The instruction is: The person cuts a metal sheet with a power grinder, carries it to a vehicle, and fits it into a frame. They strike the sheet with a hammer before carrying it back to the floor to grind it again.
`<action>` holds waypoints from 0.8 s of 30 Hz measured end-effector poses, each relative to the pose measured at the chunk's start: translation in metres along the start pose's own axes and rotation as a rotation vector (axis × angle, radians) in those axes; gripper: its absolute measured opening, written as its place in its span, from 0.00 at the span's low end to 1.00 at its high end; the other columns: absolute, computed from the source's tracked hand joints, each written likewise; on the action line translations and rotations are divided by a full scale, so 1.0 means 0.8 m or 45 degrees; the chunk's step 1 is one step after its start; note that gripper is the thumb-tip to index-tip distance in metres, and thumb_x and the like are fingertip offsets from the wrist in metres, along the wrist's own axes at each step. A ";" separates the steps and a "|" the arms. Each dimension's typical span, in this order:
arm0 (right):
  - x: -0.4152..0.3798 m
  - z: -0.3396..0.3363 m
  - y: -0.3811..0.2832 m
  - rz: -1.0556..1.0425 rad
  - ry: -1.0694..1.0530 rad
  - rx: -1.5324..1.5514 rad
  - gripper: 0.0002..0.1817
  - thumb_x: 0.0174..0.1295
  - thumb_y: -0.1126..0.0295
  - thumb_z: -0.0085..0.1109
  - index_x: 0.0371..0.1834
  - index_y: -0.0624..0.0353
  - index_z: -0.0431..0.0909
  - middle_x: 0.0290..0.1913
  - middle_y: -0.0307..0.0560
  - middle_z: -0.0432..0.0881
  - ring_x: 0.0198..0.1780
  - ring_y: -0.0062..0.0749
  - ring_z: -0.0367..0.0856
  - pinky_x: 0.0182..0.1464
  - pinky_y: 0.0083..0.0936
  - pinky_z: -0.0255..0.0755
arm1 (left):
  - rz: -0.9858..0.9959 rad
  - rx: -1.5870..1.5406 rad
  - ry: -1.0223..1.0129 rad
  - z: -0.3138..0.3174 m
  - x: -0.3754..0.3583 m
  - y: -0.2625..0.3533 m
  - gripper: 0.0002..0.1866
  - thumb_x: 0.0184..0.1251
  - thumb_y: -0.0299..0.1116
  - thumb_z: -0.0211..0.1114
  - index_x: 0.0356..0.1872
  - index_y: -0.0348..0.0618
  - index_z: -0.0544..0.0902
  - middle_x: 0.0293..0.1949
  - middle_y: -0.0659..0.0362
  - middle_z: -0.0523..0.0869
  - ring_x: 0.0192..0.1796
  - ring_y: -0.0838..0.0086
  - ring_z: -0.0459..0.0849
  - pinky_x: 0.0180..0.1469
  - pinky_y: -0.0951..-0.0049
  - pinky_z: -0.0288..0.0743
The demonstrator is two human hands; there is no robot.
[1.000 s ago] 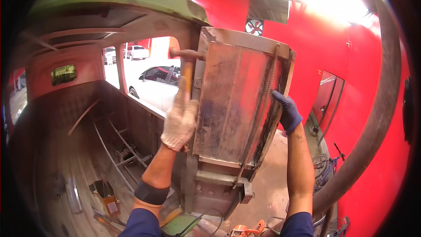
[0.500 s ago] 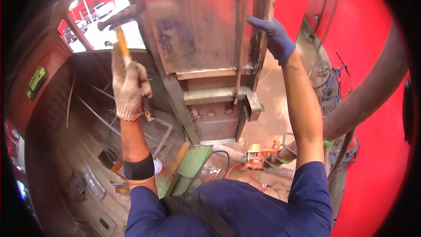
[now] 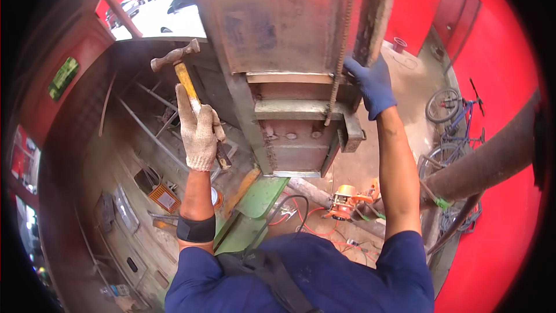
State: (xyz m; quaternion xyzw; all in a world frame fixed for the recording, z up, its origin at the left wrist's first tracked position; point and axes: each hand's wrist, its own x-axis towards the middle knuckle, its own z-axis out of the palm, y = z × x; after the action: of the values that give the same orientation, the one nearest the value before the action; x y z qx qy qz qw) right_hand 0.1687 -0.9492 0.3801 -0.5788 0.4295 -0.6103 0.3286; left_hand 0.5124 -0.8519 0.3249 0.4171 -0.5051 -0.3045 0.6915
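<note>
My left hand (image 3: 198,136), in a pale knit glove, grips a hammer (image 3: 186,81) by its yellow handle, with the steel head raised to the left of a tall metal frame (image 3: 237,98). My right hand (image 3: 375,87), in a blue glove, holds the frame's right edge; its thumb lies towards the front and the other fingers are partly hidden. Close to that thumb a ribbed metal rod (image 3: 339,69) runs down the frame's face. Below it, a square-tube crossbar (image 3: 295,110) ends in a short bent piece (image 3: 350,133) on the right.
A thick brown pipe (image 3: 492,162) slants across the right side. An orange machine (image 3: 346,200) and red cables lie on the floor below. Bicycles (image 3: 452,110) lean by the red wall (image 3: 498,81). Green sheet metal (image 3: 260,197) and long metal bars (image 3: 147,127) are lower left.
My view has shifted, so the frame appears further right. My right hand is lower along the frame's edge. The hammer, still in my left hand, now appears lower and tilted differently.
</note>
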 end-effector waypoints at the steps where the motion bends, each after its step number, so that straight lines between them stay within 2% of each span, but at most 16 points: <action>1: 0.002 0.004 0.000 -0.010 -0.023 0.003 0.27 0.60 0.64 0.75 0.59 0.65 0.76 0.42 0.45 0.86 0.37 0.27 0.86 0.37 0.26 0.81 | 0.008 0.001 0.024 0.000 -0.001 0.001 0.40 0.82 0.29 0.53 0.86 0.66 0.43 0.27 0.60 0.75 0.16 0.79 0.72 0.17 0.77 0.71; 3: 0.000 0.006 -0.001 -0.097 0.065 -0.084 0.27 0.60 0.64 0.75 0.58 0.66 0.76 0.42 0.46 0.86 0.37 0.27 0.86 0.39 0.26 0.81 | 0.043 -0.052 0.083 0.005 -0.006 0.001 0.41 0.80 0.26 0.54 0.86 0.59 0.43 0.28 0.62 0.76 0.17 0.81 0.71 0.18 0.79 0.69; 5: -0.001 0.003 0.007 -0.070 0.039 -0.090 0.28 0.60 0.64 0.75 0.59 0.66 0.76 0.43 0.47 0.87 0.37 0.29 0.87 0.40 0.26 0.82 | -0.037 0.102 -0.090 0.005 -0.006 -0.005 0.41 0.80 0.29 0.56 0.86 0.57 0.45 0.27 0.64 0.77 0.17 0.83 0.71 0.19 0.80 0.69; 7: 0.003 0.006 0.010 -0.151 0.091 0.015 0.26 0.59 0.65 0.76 0.57 0.66 0.77 0.42 0.47 0.87 0.38 0.31 0.87 0.42 0.27 0.82 | 0.037 0.178 -0.071 0.006 -0.009 -0.005 0.39 0.81 0.31 0.56 0.86 0.55 0.47 0.26 0.65 0.76 0.18 0.84 0.71 0.20 0.80 0.69; 8: 0.001 0.006 0.006 -0.171 0.096 -0.035 0.27 0.59 0.62 0.76 0.55 0.66 0.78 0.42 0.47 0.88 0.38 0.32 0.87 0.43 0.29 0.81 | 0.069 0.251 -0.074 0.001 -0.007 -0.009 0.38 0.81 0.31 0.56 0.86 0.53 0.48 0.25 0.66 0.76 0.19 0.85 0.71 0.21 0.81 0.68; 9: -0.003 0.005 0.006 -0.146 0.089 -0.159 0.22 0.61 0.63 0.73 0.53 0.65 0.79 0.41 0.45 0.88 0.38 0.30 0.87 0.42 0.29 0.81 | 0.141 0.265 -0.052 0.003 -0.009 -0.010 0.37 0.80 0.29 0.56 0.85 0.51 0.52 0.25 0.64 0.77 0.19 0.84 0.71 0.21 0.78 0.69; 10: -0.001 0.003 0.006 -0.139 0.086 -0.283 0.18 0.64 0.64 0.71 0.50 0.64 0.80 0.40 0.44 0.87 0.38 0.27 0.86 0.41 0.29 0.81 | 0.302 0.412 -0.075 -0.003 -0.010 -0.021 0.35 0.79 0.28 0.57 0.83 0.51 0.57 0.26 0.61 0.78 0.19 0.80 0.72 0.22 0.76 0.70; 11: -0.003 0.003 0.019 -0.150 0.165 -0.286 0.18 0.63 0.62 0.71 0.48 0.64 0.80 0.39 0.44 0.88 0.38 0.27 0.86 0.41 0.29 0.81 | 0.490 0.546 -0.082 -0.006 -0.006 -0.028 0.32 0.78 0.26 0.57 0.81 0.50 0.62 0.27 0.59 0.79 0.19 0.76 0.74 0.23 0.73 0.71; 12: -0.007 0.006 0.011 -0.195 0.138 -0.184 0.21 0.61 0.62 0.73 0.50 0.63 0.80 0.39 0.44 0.88 0.38 0.28 0.86 0.42 0.29 0.81 | 0.782 0.665 -0.123 -0.001 -0.001 -0.020 0.31 0.74 0.23 0.59 0.77 0.49 0.68 0.29 0.56 0.81 0.21 0.70 0.77 0.24 0.70 0.73; 13: 0.016 0.001 0.065 -0.355 0.284 -0.326 0.24 0.60 0.62 0.73 0.55 0.65 0.80 0.42 0.47 0.89 0.40 0.29 0.87 0.44 0.30 0.82 | 1.088 0.788 -0.138 0.010 0.009 -0.011 0.30 0.70 0.20 0.61 0.73 0.48 0.75 0.32 0.53 0.83 0.23 0.64 0.79 0.25 0.66 0.75; 15: 0.015 0.002 0.061 -0.238 0.289 -0.354 0.41 0.54 0.50 0.78 0.61 0.72 0.76 0.52 0.64 0.88 0.55 0.53 0.87 0.57 0.42 0.78 | 1.289 0.944 -0.197 0.035 0.012 0.016 0.32 0.59 0.19 0.64 0.67 0.53 0.81 0.34 0.51 0.84 0.27 0.57 0.82 0.28 0.61 0.78; 17: 0.003 0.004 0.038 -0.235 0.231 -0.263 0.42 0.53 0.50 0.79 0.61 0.73 0.75 0.51 0.66 0.88 0.55 0.55 0.87 0.57 0.42 0.78 | 1.248 1.295 -0.436 0.043 0.016 0.031 0.34 0.57 0.21 0.66 0.68 0.59 0.80 0.36 0.51 0.84 0.30 0.54 0.85 0.31 0.60 0.80; 18: 0.005 0.005 0.034 -0.269 0.229 -0.255 0.42 0.53 0.50 0.79 0.61 0.73 0.75 0.51 0.66 0.88 0.55 0.55 0.87 0.57 0.42 0.78 | 1.207 1.434 -0.476 0.055 0.018 0.037 0.33 0.56 0.24 0.66 0.66 0.63 0.81 0.33 0.52 0.81 0.28 0.56 0.85 0.30 0.59 0.81; 19: 0.002 0.006 0.033 -0.276 0.239 -0.239 0.41 0.53 0.51 0.79 0.61 0.73 0.75 0.51 0.67 0.88 0.55 0.56 0.87 0.57 0.42 0.78 | 1.111 1.569 -0.526 0.065 0.024 0.042 0.34 0.61 0.25 0.63 0.70 0.69 0.79 0.30 0.53 0.79 0.26 0.58 0.83 0.27 0.60 0.80; 21: -0.010 0.009 0.032 -0.287 0.234 -0.215 0.41 0.53 0.52 0.79 0.61 0.73 0.75 0.50 0.68 0.87 0.54 0.57 0.87 0.57 0.42 0.78 | 1.151 1.621 -0.502 0.068 0.026 0.039 0.34 0.61 0.26 0.63 0.70 0.70 0.78 0.29 0.53 0.78 0.25 0.59 0.82 0.26 0.60 0.80; 24: -0.009 0.016 0.022 -0.330 0.334 -0.345 0.37 0.55 0.56 0.79 0.60 0.73 0.76 0.49 0.67 0.88 0.53 0.57 0.87 0.56 0.43 0.78 | 1.223 1.489 -0.560 0.062 0.016 0.041 0.37 0.62 0.26 0.62 0.73 0.73 0.75 0.30 0.52 0.78 0.23 0.59 0.82 0.24 0.60 0.80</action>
State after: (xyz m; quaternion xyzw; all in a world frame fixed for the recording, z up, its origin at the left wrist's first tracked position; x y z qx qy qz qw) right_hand 0.1806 -0.9523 0.3605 -0.5836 0.4685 -0.6544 0.1080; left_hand 0.4690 -0.8611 0.3664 0.3793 -0.8335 0.2673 0.3000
